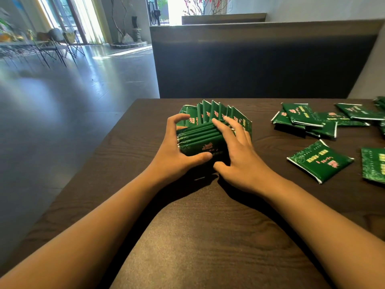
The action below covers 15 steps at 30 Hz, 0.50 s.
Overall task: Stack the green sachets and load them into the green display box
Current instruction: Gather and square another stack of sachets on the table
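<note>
Colour: dark green foil sachets with pink and pale printing and thin white sealed edges, on a dark brown wood-grain bench (208, 236).
Held stack (200, 140): several sachets pressed flat together, their long edges turned up toward the camera, the nearest face showing a pink emblem.
Left grip (179, 151): the left hand is clasped round the held stack's left end, thumb curled across the near face, fingers arched over the top and far side.
Right grip (235, 155): the right hand lies against the stack's right end with fingers spread and nearly straight over the top edges, thumb low beside the near corner; it presses rather than clasps.
Stack against hands: squeezed between the two hands, resting on or just above the bench; which of the two I cannot tell.
Upright row (216, 113): more sachets stand on edge in a fanned row directly behind the held stack, touching it or just behind it, leaning a little rightward.
Display box: the row appears to stand in something, but no box wall can be clearly made out.
Loose heap (308, 119): overlapping sachets lying flat at the far right of the bench, well apart from both hands.
Single sachet (320, 161): lies flat and skewed, right of the right hand and not touching it.
Edge sachet (374, 165): another flat one, cut off by the right border.
Beyond the bench: a dark upholstered seat back (260, 59) and a glossy grey floor (73, 90).
</note>
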{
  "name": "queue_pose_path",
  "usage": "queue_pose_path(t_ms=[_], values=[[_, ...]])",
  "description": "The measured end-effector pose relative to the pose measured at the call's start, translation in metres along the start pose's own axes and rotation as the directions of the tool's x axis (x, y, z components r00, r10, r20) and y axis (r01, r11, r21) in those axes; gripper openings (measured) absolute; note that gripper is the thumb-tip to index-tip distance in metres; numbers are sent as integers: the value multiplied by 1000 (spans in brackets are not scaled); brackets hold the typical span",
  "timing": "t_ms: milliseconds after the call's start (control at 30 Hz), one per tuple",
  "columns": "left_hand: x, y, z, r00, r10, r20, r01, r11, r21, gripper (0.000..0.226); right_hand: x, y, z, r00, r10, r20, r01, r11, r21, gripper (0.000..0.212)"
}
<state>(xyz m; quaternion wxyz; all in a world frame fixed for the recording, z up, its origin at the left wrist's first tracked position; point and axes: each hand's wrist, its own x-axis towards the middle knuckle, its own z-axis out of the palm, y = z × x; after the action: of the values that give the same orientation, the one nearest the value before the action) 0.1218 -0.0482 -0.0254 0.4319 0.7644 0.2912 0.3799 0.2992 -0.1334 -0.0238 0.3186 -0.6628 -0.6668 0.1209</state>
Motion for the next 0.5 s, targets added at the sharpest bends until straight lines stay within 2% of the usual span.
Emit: queue_pose_path(t_ms=[100,267,333,433,500], values=[[1,-2,0,1000,7,-16,-7,999,31,85,0,-1,-4,1000,-4,-30,4,1000,0,89],[3,-5,-2,997,-6,-76,11,997,74,77,5,7,-14,979,68,-191,-34,984,173,84],[3,-7,-3,996,-22,-91,29,997,65,77,9,21,-18,969,114,-219,-92,990,111,85],[3,-7,-3,994,-37,-103,42,998,46,79,12,42,-22,978,173,-114,-180,982,-60,91],[3,-6,-2,994,-32,-103,36,998,45,80,13,48,-22,984,169,-47,-174,978,-114,93]])
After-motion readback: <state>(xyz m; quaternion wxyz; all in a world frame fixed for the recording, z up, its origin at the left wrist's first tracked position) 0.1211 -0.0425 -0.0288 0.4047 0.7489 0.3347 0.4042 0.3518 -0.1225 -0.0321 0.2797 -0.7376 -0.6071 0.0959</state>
